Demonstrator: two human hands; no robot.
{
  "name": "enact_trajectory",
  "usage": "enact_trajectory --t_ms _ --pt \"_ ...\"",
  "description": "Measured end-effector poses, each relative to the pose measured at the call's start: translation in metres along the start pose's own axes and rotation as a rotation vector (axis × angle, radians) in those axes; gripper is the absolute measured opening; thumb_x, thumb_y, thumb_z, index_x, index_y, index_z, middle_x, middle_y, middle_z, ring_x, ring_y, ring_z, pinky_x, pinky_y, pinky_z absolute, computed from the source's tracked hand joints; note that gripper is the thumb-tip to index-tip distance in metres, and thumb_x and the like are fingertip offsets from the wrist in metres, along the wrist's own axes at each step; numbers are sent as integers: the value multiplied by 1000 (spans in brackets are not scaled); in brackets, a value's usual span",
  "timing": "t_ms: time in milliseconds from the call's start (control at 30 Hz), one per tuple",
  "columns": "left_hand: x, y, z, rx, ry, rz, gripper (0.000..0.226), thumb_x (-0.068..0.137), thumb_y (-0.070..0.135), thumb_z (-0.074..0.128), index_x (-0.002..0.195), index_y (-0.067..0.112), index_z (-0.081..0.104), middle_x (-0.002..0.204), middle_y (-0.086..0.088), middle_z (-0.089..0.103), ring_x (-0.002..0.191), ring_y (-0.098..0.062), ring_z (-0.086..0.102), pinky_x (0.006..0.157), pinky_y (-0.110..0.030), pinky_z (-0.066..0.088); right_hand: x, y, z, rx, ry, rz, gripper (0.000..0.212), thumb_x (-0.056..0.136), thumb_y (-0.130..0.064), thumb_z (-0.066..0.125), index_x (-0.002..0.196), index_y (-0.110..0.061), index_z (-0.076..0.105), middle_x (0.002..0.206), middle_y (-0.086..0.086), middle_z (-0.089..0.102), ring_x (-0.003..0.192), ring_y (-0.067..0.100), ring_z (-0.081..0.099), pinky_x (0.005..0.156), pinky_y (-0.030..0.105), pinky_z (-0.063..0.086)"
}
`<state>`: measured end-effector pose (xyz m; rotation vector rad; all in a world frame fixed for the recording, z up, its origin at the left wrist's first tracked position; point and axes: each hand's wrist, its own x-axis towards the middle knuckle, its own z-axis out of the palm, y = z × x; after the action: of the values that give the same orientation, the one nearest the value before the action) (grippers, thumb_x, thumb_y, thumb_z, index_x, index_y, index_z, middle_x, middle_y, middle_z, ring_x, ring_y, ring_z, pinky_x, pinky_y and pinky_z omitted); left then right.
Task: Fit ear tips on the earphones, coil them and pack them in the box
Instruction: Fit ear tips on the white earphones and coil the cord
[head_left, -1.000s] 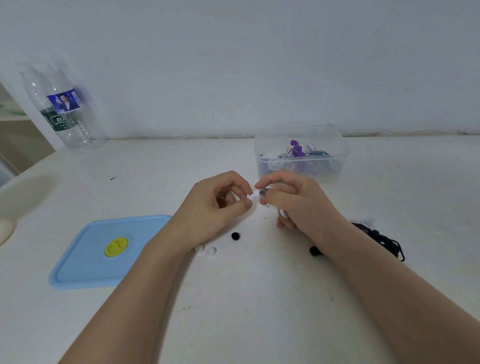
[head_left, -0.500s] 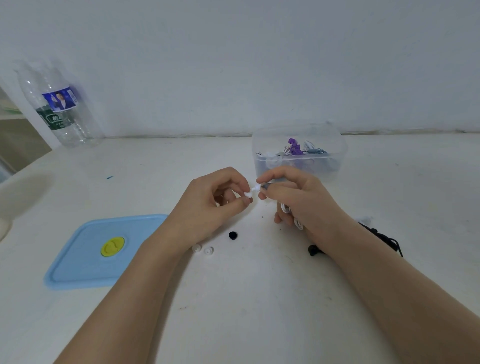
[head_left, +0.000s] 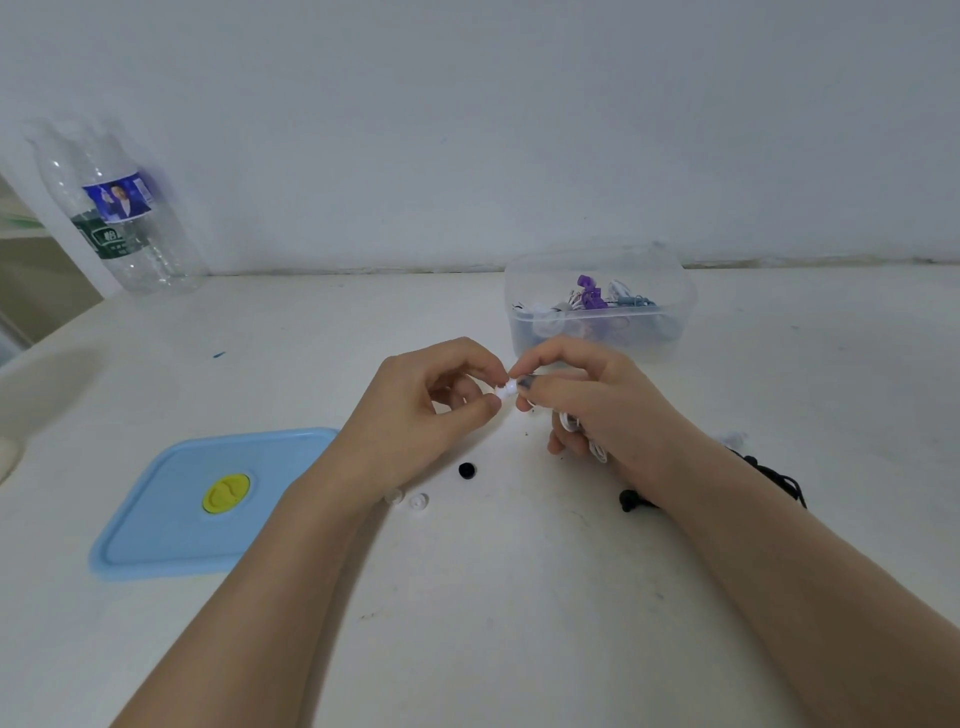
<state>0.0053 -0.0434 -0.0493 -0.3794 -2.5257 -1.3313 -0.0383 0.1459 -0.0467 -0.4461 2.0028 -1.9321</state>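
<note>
My left hand (head_left: 426, 410) pinches a small white ear tip (head_left: 506, 389) between thumb and forefinger. My right hand (head_left: 587, 405) pinches the earbud (head_left: 523, 383) of a white earphone right against that tip, with the white cable (head_left: 587, 441) bunched under its curled lower fingers. Two clear ear tips (head_left: 410, 500) and one black ear tip (head_left: 467, 470) lie on the table below my hands. A black earphone set (head_left: 774, 475) lies partly hidden behind my right forearm. The clear plastic box (head_left: 597, 301) stands just beyond my hands, holding other earphones.
The box's blue lid (head_left: 156, 519) with a yellow centre lies flat at the left. An empty water bottle (head_left: 119, 208) stands at the back left against the wall. The white table's left edge runs near the bottle.
Both hands stay together at the same spot, working tip against earbud. The view has shifted only slightly.
</note>
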Motion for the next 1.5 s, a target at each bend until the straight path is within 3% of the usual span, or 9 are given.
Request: enact_trajectory --t_ms 233,367,500,900,1233,1367,1500 --pt "1 0 0 -32 43 36 15 88 0 73 92 15 73 72 2 65 70 -18 62 77 -23 52 3 2 -2 8 -4 7 11 92 -10 63 96 -13 72 74 0 67 40 16 40 61 36 46" --pt "-1 0 3 -50 37 65 16 88 -4 70 93 11 72 82 2 69 76 -17 66 81 -22 52 3 2 -2 18 -24 11 11 92 -9 61 96 -12 71 74 1 66 40 16 38 57 32 47" --pt "1 1 5 -110 23 49 16 89 -8 70 97 6 72 94 -4 74 90 -24 73 90 -29 57 2 2 -7 94 -68 22 12 91 -6 62 98 -9 71 76 4 64 45 18 34 55 30 48" --pt "1 0 6 -195 7 13 15 89 -9 70 96 4 71 94 -9 74 92 -32 72 92 -39 58 1 0 -10 127 -109 29 15 92 -4 61 101 -12 70 75 4 61 42 16 34 54 27 48" --pt "2 2 8 -257 -12 -3 15 88 -11 70 95 3 70 91 -10 74 88 -32 71 85 -28 55 2 1 -11 139 -94 68 18 92 -6 62 110 -7 65 74 5 62 40 14 34 53 27 48" --pt "1 5 8 -290 -40 -8 17 88 -11 70 95 4 70 86 0 76 84 -19 72 83 -24 53 3 0 -11 147 -92 75 13 91 -7 63 104 -6 64 72 4 63 39 14 34 53 28 48" --pt "0 5 7 -317 -39 -25 12 88 -6 73 95 4 71 90 -7 77 87 -22 73 83 -25 55 3 0 -9 155 -91 65 8 92 -8 62 98 -3 62 73 5 63 38 13 35 52 27 49"
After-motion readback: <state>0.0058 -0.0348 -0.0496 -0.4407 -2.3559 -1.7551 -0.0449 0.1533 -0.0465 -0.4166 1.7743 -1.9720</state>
